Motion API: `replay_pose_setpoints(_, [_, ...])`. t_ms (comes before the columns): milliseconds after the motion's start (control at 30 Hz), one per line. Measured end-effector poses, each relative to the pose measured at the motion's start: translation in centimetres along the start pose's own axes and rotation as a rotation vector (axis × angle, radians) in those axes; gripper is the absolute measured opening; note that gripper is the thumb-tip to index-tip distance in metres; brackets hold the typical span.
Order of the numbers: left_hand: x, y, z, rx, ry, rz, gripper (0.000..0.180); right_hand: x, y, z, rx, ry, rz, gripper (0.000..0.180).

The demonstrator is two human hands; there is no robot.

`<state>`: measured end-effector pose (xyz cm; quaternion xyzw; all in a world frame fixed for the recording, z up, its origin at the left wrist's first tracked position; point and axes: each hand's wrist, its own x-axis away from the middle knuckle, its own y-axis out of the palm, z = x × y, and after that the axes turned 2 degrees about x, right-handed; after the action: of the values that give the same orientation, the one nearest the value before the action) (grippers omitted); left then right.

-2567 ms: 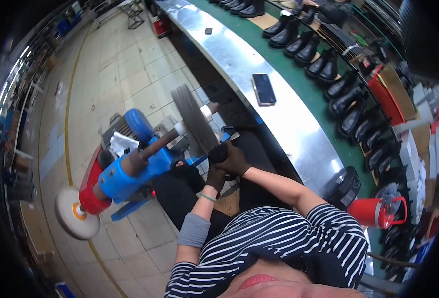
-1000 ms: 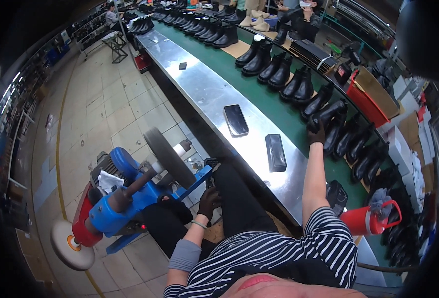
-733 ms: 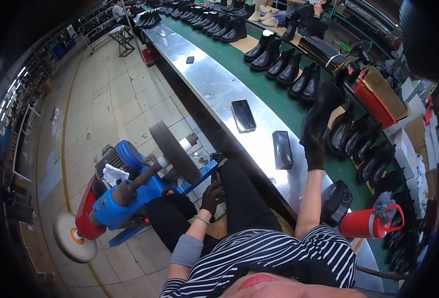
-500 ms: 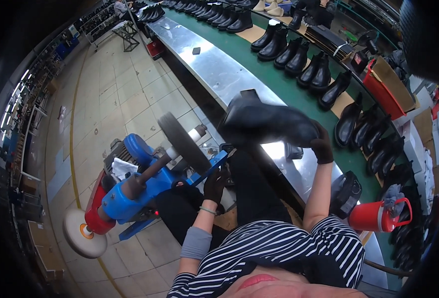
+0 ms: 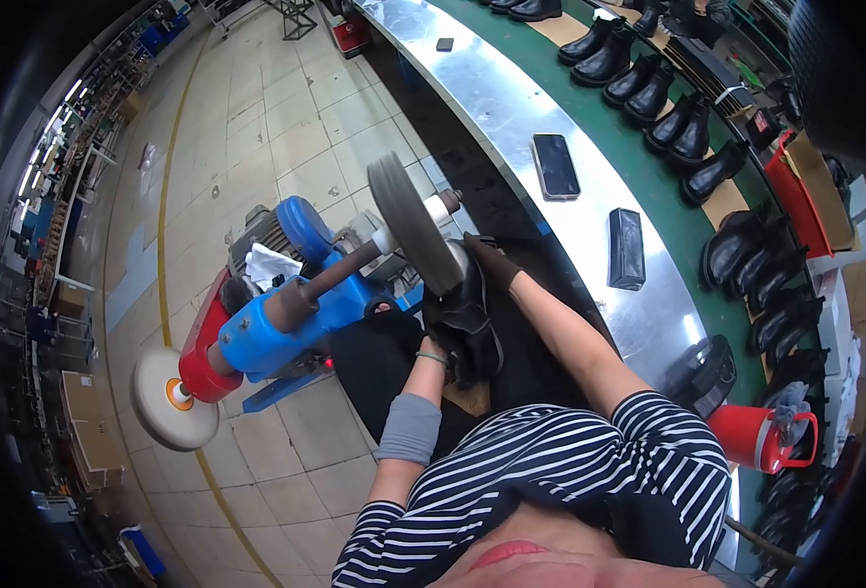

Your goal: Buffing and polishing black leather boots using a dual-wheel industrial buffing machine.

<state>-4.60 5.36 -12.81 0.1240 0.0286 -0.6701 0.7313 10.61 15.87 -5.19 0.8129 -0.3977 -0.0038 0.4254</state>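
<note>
A black ankle boot (image 5: 472,328) is held over my lap, against the dark round wheel (image 5: 408,216) of a polishing machine. My right hand (image 5: 494,265), in a dark glove, grips the boot's far end beside the wheel. At the near end is my left hand (image 5: 434,345), closed around the boot, its fingers mostly hidden by the black leather. The wheel sits on a shaft from the blue machine body (image 5: 251,328); a pale buffing wheel (image 5: 173,397) is on the shaft's other end.
On the metal bench (image 5: 590,225) at right lie a phone (image 5: 555,167) and a black block-shaped item (image 5: 627,248). Beyond, black boots (image 5: 639,86) line a green surface. A red tumbler (image 5: 746,436) stands near my right elbow. White cloth (image 5: 268,265) rests on the machine.
The boot has come down and left from above the bench to the wheel. My right hand moved with it, and my left hand is now on the boot. The phone is uncovered; the view has shifted.
</note>
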Motion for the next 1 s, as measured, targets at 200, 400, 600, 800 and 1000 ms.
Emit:
replay_pose_setpoints(200, [1.8, 7.9, 12.4, 1.53, -0.569, -0.428, 0.042, 0.8, -9.2, 2.2, 0.369, -0.216, -0.042, 0.061])
replay_pose_setpoints(400, [1.9, 5.2, 4.8, 1.559, -0.809, 0.044, 0.046, 7.0, -0.9, -1.1, -0.134, -0.077, -0.142, 0.065])
replay_pose_setpoints(600, [-0.8, 0.6, -0.9, 0.848, -0.603, 0.155, 0.034, 4.1, 0.8, -1.7, -0.011, -0.256, -0.105, 0.058])
replay_pose_setpoints(800, [2.9, 3.9, 4.9, 1.59, -0.747, 0.022, 0.039, 2.7, 1.0, 1.0, -0.164, 0.046, -0.052, 0.053])
replay_pose_setpoints(1000, [3.5, 5.5, 5.0, 0.465, -0.411, 0.219, 0.045, 6.8, 2.2, -0.6, -0.193, -0.07, -0.156, 0.06])
